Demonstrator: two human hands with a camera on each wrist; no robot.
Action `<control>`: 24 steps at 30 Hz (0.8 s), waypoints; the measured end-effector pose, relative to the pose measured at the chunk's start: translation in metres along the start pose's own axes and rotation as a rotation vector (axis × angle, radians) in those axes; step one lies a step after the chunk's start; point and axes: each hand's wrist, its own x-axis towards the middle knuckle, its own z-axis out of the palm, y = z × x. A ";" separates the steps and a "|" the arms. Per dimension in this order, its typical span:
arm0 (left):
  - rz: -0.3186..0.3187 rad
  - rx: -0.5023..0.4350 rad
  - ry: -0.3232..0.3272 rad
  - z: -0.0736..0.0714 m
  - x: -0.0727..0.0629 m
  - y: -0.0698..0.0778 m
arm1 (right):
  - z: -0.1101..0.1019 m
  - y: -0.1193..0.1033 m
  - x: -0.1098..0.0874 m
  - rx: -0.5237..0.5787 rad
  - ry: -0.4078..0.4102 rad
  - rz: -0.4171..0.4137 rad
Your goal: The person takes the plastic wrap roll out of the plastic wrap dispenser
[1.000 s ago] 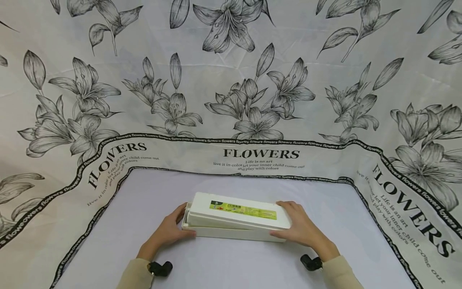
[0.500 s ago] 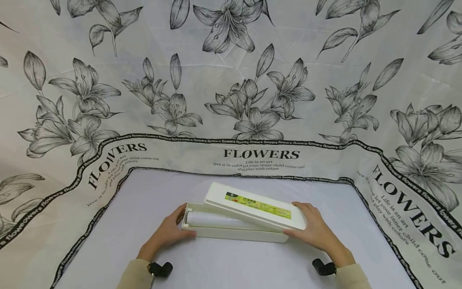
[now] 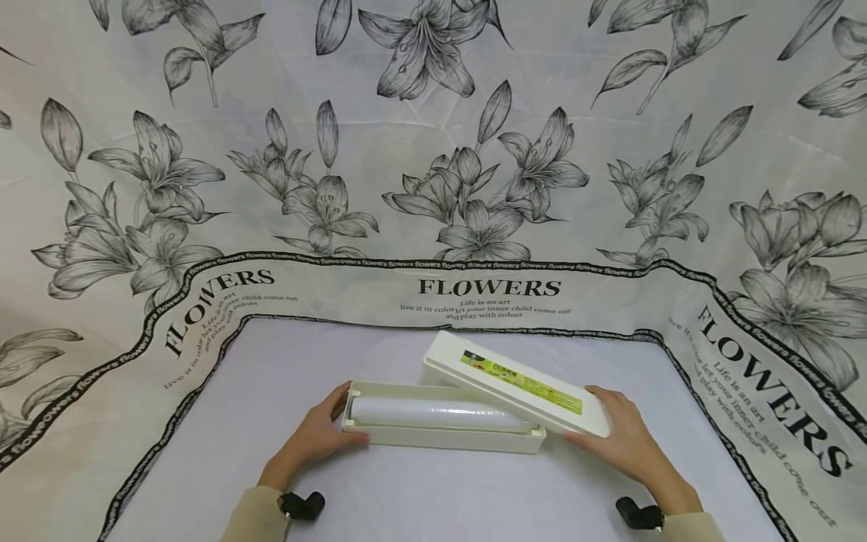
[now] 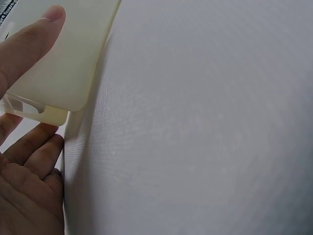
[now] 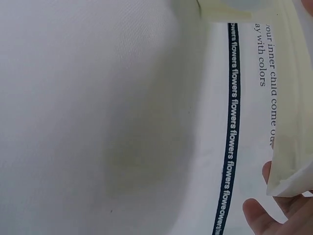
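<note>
A long cream-white box (image 3: 440,439) stands on the table, its top uncovered over most of its length. Inside lies a roll of glossy clear film (image 3: 433,412). My left hand (image 3: 321,425) grips the box's left end, thumb on the front wall and fingers behind, as the left wrist view shows the box wall (image 4: 63,58) under the thumb. My right hand (image 3: 626,436) holds the white lid (image 3: 515,384) by its right end. The lid, with its yellow-green label, is raised and slanted, its far left corner pointing away and its middle overlapping the box's right part.
A white cloth with a black printed border (image 3: 542,331) covers the table. Behind it hangs a flower-printed cloth (image 3: 474,188) with "FLOWERS" lettering. Black devices (image 3: 301,506) are strapped at both wrists.
My right hand has lifted the lid off the box and carried it to the right, turning it aslant. The film roll has come into view. The left hand has kept its place.
</note>
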 end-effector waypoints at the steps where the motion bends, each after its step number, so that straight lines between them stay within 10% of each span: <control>1: 0.000 -0.001 0.000 0.000 0.000 0.000 | -0.001 0.003 -0.001 0.000 0.002 0.011; 24: -0.005 -0.024 0.002 0.000 -0.001 0.001 | -0.021 0.058 -0.040 -0.067 0.092 0.135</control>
